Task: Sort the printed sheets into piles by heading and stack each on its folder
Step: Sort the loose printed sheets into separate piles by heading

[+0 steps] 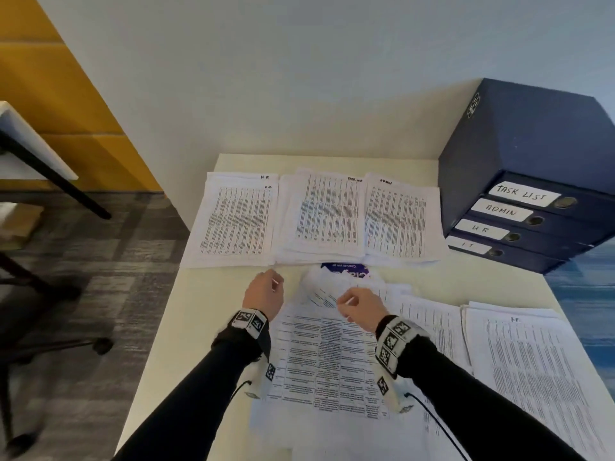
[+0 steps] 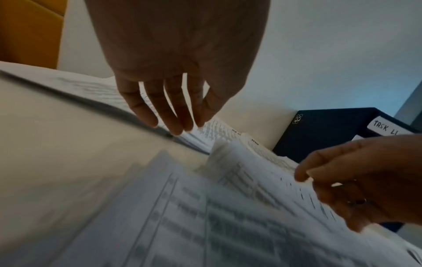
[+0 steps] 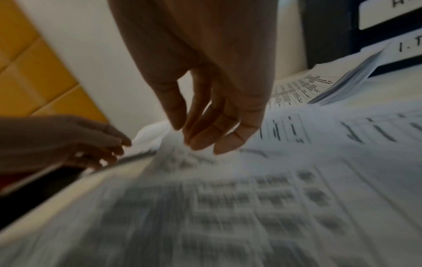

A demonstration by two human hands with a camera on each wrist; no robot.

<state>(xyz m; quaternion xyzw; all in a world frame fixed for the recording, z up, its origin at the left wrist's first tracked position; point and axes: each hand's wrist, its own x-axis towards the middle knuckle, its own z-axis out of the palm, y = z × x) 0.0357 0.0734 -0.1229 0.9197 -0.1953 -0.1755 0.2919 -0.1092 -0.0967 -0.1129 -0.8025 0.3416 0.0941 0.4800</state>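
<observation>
Sorting is partway done. Head view: three piles at 12 o'clock on the tabletop, headed HR, task list and admin; a fourth pile headed IT lies at 3 o'clock. Four blue folders are stacked at 1 o'clock, labelled task list, admin, HR and IT. No pile sits on a folder yet. The unsorted sheets lie at 6 o'clock, under the forearms. The left hand hovers just short of the HR pile; whether its fingers are bent cannot be told here. The right hand has a sheet curling up at its fingertips. A purple printed item peeks out between the piles and the loose sheets.

Left wrist view: blurred. Left hand's fingers hang straight and close together, grip holding nothing, tips over the near edge of a pile. The right hand at 4 o'clock pinches the lifted sheet edge between thumb and fingers.

Right wrist view: blurred. Right fingers bunched at the raised sheet corner, consistent with the pinch. IT folder label at 1 o'clock.

Left to do, as I judge: finish the loose sheets, then move each pile onto its folder.
</observation>
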